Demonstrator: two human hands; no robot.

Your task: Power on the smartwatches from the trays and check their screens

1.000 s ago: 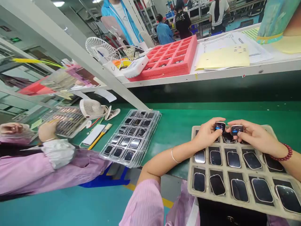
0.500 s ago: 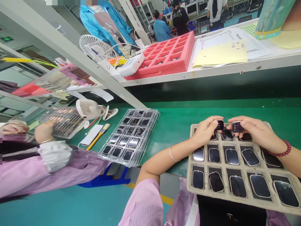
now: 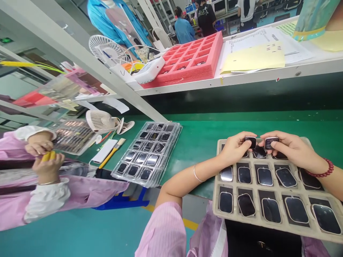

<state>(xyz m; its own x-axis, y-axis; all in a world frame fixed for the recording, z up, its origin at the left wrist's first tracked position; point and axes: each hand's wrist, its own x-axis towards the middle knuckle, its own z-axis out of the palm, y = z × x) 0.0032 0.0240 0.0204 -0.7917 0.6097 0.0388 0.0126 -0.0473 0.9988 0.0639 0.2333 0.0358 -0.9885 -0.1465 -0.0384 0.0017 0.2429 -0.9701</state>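
Note:
Both hands are above the back row of a beige tray (image 3: 270, 192) that holds several square watch faces in its compartments. Between thumb and fingers, my left hand (image 3: 237, 147) holds a small dark watch face (image 3: 250, 142). A second watch face (image 3: 271, 143) with faint text on its screen is pinched in my right hand (image 3: 293, 151). The two held pieces are side by side with a small gap. Beneath them, another watch face (image 3: 259, 152) lies tilted in its compartment.
Left of my arm lies a stack of clear trays (image 3: 146, 153) with watch faces. Beyond it are a brush (image 3: 112, 153), a white fan (image 3: 100, 121) and a co-worker's hands (image 3: 45, 157). A shelf with a red foam tray (image 3: 193, 59) crosses behind.
Both held watch faces have tilted slightly, and my thumbs have shifted on them. The co-worker's hands have come together around something yellow, away from the far tray.

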